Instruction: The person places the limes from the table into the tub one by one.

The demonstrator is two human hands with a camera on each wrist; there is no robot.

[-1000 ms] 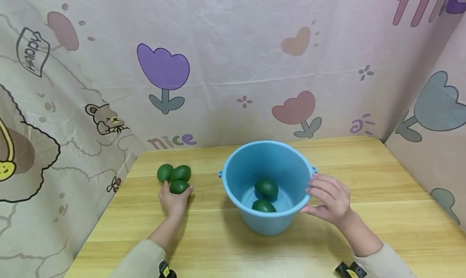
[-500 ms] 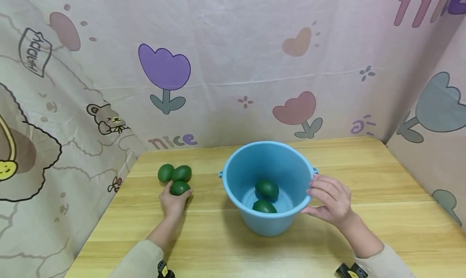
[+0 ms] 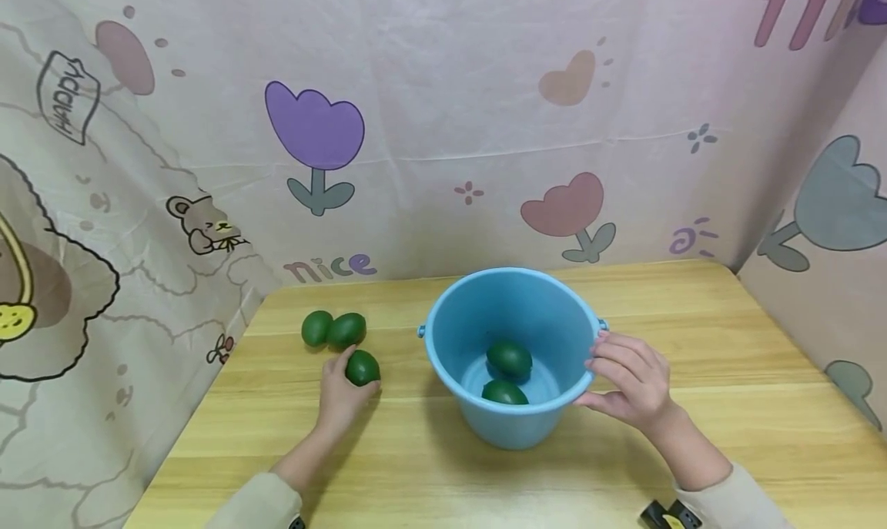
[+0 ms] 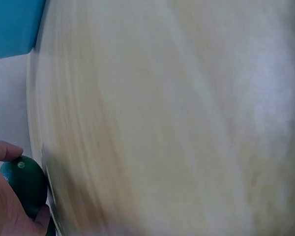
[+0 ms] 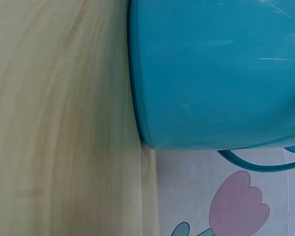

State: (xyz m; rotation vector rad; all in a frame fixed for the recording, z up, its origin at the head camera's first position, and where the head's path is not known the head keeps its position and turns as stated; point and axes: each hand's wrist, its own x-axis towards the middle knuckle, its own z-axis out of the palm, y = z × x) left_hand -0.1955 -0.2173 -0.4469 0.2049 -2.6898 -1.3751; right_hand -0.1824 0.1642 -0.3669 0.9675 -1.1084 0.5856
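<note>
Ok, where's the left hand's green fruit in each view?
Head: green fruit below and left of centre, in the left hand.
Left wrist: lower left corner.
Right wrist: not in it.
Shared landmark: blue bucket, right of centre, top left and upper right, respectively.

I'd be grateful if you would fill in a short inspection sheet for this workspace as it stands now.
Surface: table with light wood grain and a pale sheen toward the near side.
Bucket: blue bucket stands upright on the table, with two inner fruits, both green.
Other fruits: two outer fruits, also green, lie side by side at the far left.
Clutter: nothing seen.
Left hand: left hand pinches a held fruit; whether it is off the table is unclear.
Right hand: right hand grips the bucket's rim.
Cables: nothing seen.
Surroundings: pale cloth printed with flowers and lettering, behind and at both sides.
</note>
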